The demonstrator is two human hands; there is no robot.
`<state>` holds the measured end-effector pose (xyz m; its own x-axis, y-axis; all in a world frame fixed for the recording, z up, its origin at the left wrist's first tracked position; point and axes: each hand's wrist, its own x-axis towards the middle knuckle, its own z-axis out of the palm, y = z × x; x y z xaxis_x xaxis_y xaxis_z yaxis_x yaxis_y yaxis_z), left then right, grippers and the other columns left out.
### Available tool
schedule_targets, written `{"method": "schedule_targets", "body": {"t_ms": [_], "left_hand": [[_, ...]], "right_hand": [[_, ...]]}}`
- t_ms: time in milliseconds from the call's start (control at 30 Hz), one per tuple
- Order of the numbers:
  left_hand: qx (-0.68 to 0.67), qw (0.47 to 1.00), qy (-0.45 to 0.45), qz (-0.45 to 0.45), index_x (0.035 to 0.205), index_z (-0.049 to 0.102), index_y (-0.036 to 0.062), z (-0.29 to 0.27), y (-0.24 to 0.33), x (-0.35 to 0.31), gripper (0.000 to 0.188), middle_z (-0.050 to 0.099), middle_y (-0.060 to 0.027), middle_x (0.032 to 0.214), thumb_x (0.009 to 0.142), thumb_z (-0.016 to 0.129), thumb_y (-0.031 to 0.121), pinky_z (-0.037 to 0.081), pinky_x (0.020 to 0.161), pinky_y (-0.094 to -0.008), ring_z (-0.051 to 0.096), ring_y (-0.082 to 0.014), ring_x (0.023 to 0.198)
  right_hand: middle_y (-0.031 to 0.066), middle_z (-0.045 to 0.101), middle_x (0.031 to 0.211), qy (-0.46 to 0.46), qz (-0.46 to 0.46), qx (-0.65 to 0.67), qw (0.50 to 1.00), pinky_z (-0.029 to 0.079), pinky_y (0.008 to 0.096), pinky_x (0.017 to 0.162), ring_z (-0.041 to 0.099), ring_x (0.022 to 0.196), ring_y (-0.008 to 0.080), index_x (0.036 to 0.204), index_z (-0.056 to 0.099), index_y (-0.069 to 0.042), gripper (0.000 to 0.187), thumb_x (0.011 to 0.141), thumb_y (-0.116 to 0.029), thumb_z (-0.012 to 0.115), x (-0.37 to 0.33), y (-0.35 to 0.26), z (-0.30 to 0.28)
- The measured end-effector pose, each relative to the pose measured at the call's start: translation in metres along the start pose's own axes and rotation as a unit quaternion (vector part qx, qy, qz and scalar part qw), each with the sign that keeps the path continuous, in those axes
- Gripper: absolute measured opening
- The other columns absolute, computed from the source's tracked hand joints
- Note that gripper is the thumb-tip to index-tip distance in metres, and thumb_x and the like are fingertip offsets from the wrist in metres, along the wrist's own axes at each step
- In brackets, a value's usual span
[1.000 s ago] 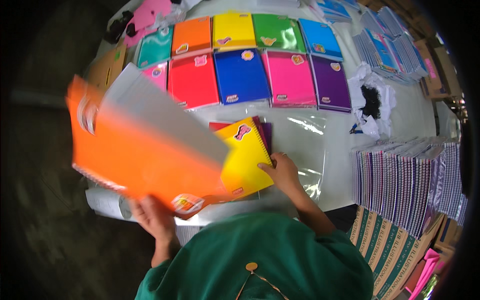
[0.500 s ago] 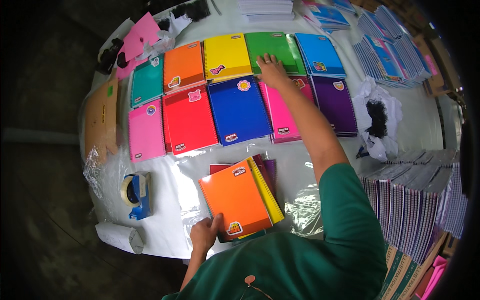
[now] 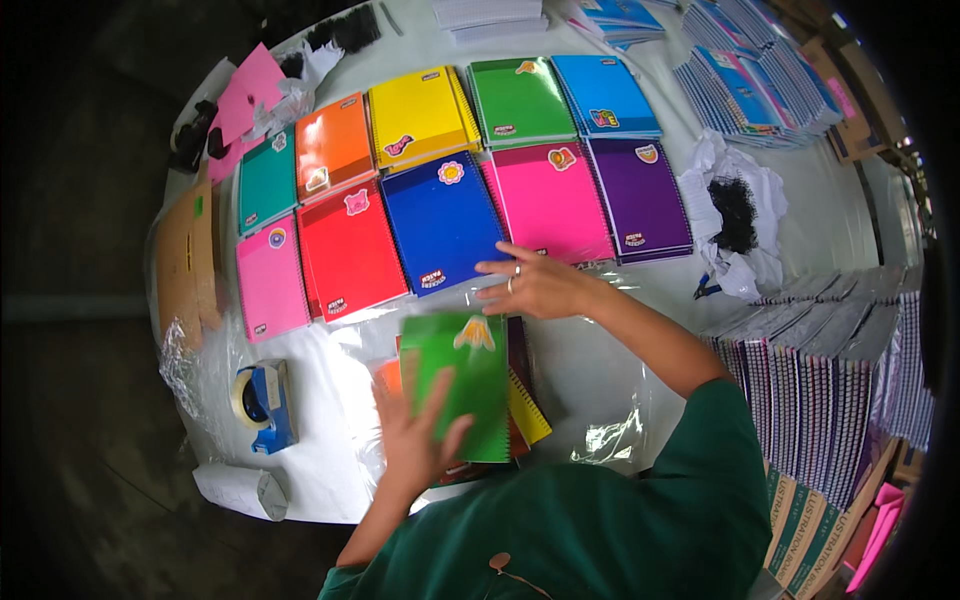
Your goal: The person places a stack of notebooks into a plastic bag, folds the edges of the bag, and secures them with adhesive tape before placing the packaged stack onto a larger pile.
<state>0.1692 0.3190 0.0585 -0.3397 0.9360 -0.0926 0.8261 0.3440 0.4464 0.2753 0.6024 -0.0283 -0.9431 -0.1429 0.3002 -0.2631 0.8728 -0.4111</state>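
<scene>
A green spiral notebook (image 3: 480,390), smeared by motion, lies at a slant over a small pile in front of me. My left hand (image 3: 415,430) is on its left side, fingers spread and blurred; whether they press on the cover is hard to tell. Below it show edges of an orange notebook (image 3: 388,378) and a yellow notebook (image 3: 527,410), with darker covers under them. My right hand (image 3: 540,285), wearing a ring, hovers with fingers stretched out near the lower edges of the blue notebook (image 3: 445,225) and the hot-pink notebook (image 3: 550,205), holding nothing.
Two rows of notebook stacks in several colours span the table, including a green stack (image 3: 522,105). A blue tape dispenser (image 3: 270,405) and a white roll (image 3: 240,490) lie left. Spiral-bound stacks (image 3: 800,400) and crumpled white plastic (image 3: 765,240) are on the right.
A green notebook has come from the far row onto the pile near me. My right hand has drawn back from the green stack, and my left hand has moved up over the pile.
</scene>
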Motion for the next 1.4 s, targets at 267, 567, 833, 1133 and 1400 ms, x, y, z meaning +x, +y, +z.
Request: {"method": "schedule_targets", "body": {"t_ms": [267,567,833,1133,1400], "left_hand": [[0.089,0.995,-0.049,-0.005,0.138,0.037,0.0177,0.066,-0.002,0.001,0.064,0.022,-0.0127,0.147,0.084,0.051,0.050,0.007,0.108,-0.0558,0.014,-0.0353,0.137],[0.004,1.000,0.000,0.011,0.136,0.038,0.0121,0.066,-0.008,0.000,0.067,0.024,-0.0147,0.146,0.082,0.058,0.046,0.010,0.109,-0.0525,0.018,-0.0365,0.135],[0.061,0.883,0.414,0.212,0.125,0.044,0.0038,-0.079,0.036,0.010,0.068,0.039,-0.0259,0.131,0.068,0.078,0.023,0.040,0.092,-0.0429,0.045,-0.0389,0.116],[-0.156,0.941,0.137,-0.268,0.122,0.037,-0.0101,0.070,-0.077,-0.052,0.078,0.042,-0.0270,0.118,0.076,0.070,0.043,0.036,0.095,-0.0400,0.041,-0.0375,0.113],[-0.348,0.894,0.089,-0.269,0.128,0.030,-0.0101,0.079,-0.060,-0.045,0.081,0.051,-0.0278,0.116,0.073,0.072,0.032,0.043,0.091,-0.0389,0.054,-0.0348,0.107]], "right_hand": [[0.0114,0.043,0.136,0.134,0.477,-0.397,0.772,0.028,0.0501,0.104,0.043,0.120,0.0330,0.132,0.042,-0.013,0.045,0.089,-0.018,0.050,-0.078,0.187,-0.072],[0.0085,0.066,0.085,0.423,0.269,-0.344,0.794,0.041,0.0371,0.085,0.062,0.079,0.0266,0.092,0.064,-0.010,0.013,0.087,-0.012,0.052,-0.050,0.169,-0.121],[0.0155,0.060,0.095,0.239,-0.167,-0.002,0.957,0.049,0.0417,0.077,0.061,0.089,0.0271,0.099,0.057,0.002,0.016,0.088,-0.005,0.048,0.028,-0.147,-0.140],[0.0153,0.057,0.109,0.207,0.542,0.520,0.627,0.040,0.0290,0.089,0.052,0.104,0.0217,0.119,0.043,0.009,0.059,0.088,-0.040,0.056,-0.026,-0.177,0.042],[0.0246,0.055,0.110,0.207,0.609,0.432,0.632,0.049,0.0364,0.082,0.058,0.100,0.0290,0.117,0.041,0.013,0.092,0.061,-0.050,0.078,-0.028,-0.146,0.084]]}}
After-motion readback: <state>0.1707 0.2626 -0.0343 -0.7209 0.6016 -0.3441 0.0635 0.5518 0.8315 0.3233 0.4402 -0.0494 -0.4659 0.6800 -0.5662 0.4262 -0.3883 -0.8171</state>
